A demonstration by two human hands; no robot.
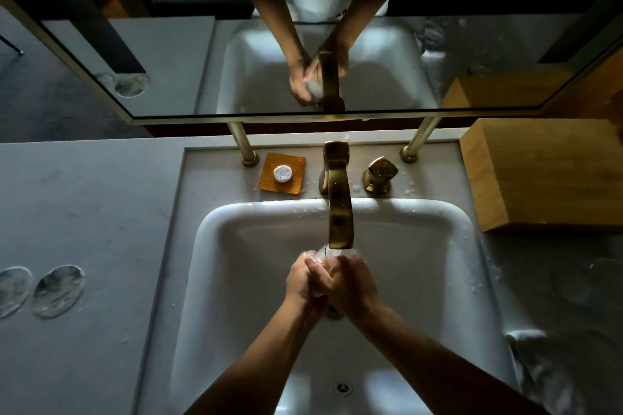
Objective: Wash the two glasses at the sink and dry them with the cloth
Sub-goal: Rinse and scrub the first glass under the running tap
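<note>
Two hands meet over the middle of the white sink [215, 246], directly beneath the spout of the brass tap [338, 205]. The left hand [305, 280] and the right hand [352, 283] are pressed together, fingers overlapping, and each grip is closed around a clear glass [323, 251] whose rim just shows above the knuckles, under the spout. Most of that glass is hidden by the fingers, so its tilt cannot be told. Both forearms reach in from the bottom edge and cross the basin above the drain [343, 388].

On the grey tabletop [101, 212] to the left of the sink lie two clear round glass pieces [59, 291], side by side and well apart from the hands; whether these are glasses seen from above or flat discs cannot be told. Behind the basin, left of the tap, an amber soap dish [296, 184] carries a small round white soap [282, 173]. Right of the tap stands a brass handle [379, 175]. Water drops speckle the ledge around the tap. A wooden block [546, 175] sits on the tabletop at the far right, near the back corner of the sink. At the lower right edge, a pale cloth [539, 367] lies on the tabletop just beside the sink rim.

A mirror [168, 61] on brass posts stands behind the sink and reflects the hands, the tap and the basin.
</note>
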